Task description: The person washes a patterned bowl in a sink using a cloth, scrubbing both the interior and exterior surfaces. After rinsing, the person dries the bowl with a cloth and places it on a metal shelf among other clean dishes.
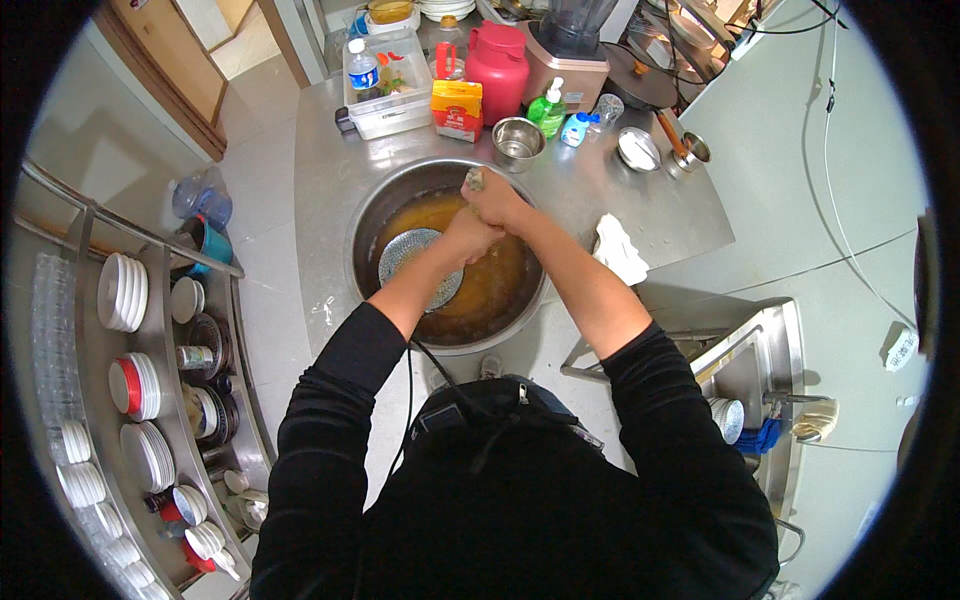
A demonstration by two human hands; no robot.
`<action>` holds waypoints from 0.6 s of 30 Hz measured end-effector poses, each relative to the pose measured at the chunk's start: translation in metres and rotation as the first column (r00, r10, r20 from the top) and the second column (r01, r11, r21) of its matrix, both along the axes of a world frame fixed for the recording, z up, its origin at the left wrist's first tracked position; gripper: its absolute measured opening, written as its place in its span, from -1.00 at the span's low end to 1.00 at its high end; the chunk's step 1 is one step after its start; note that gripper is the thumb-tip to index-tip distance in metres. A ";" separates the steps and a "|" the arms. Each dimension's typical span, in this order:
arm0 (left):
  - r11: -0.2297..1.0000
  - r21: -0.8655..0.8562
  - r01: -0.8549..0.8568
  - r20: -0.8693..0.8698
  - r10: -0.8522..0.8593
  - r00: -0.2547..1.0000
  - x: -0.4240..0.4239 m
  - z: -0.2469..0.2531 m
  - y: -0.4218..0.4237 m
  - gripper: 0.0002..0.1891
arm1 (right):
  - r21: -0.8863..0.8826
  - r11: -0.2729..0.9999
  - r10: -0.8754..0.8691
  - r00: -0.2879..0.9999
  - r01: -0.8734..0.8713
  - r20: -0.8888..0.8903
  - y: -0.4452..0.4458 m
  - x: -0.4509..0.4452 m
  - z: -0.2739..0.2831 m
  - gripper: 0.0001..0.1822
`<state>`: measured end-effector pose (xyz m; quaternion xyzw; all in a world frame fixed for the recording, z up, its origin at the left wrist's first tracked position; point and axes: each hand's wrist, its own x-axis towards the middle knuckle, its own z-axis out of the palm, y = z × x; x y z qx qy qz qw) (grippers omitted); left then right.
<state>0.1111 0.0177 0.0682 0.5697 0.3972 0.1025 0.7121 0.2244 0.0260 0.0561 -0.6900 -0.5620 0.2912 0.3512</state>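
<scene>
Both my hands are closed together over a large round metal basin (358,225). My right hand (495,199) is the farther one, with a greyish, wet-looking wad, possibly a cloth (474,179), poking out of its top. Just below it, my left hand (474,235) is closed on the same wad, most of which my fingers hide. Brownish-orange liquid (491,289) fills the lower part of the basin. A round perforated metal strainer (405,246) rests at the basin's left side, partly covered by my left forearm.
Behind the basin stand a metal cup (519,142), an orange-and-red packet (457,112), a red jug (496,71), a green pump bottle (547,112) and a plastic tub (390,116). A white cloth (619,251) hangs at the counter edge. Dish shelves (124,360) stand left, a sink (757,360) right.
</scene>
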 end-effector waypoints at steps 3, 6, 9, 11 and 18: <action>0.822 0.561 -0.096 0.007 0.112 0.994 -0.002 -0.027 -0.004 -0.82 | -0.079 0.995 -0.048 0.988 0.060 0.150 0.001 -0.008 -0.002 -0.59; 0.671 0.742 0.011 -0.128 0.125 0.984 -0.003 -0.047 -0.004 -0.75 | -0.119 0.990 -0.060 0.988 0.077 0.140 -0.005 -0.013 0.004 -0.49; 0.967 0.253 -0.005 -0.136 0.040 0.990 -0.004 -0.028 -0.008 -0.71 | -0.067 0.992 -0.113 0.993 0.111 -0.029 -0.012 -0.010 -0.004 -0.35; 0.999 -0.033 -0.019 -0.094 0.016 0.995 -0.009 -0.010 -0.007 -0.70 | -0.029 0.994 -0.110 0.965 0.106 -0.236 -0.016 -0.005 -0.003 -0.25; 0.857 -0.501 0.117 0.307 0.050 0.950 -0.028 0.018 -0.004 -0.78 | 0.019 0.975 0.115 0.426 -0.222 -0.897 -0.034 0.008 0.022 -0.36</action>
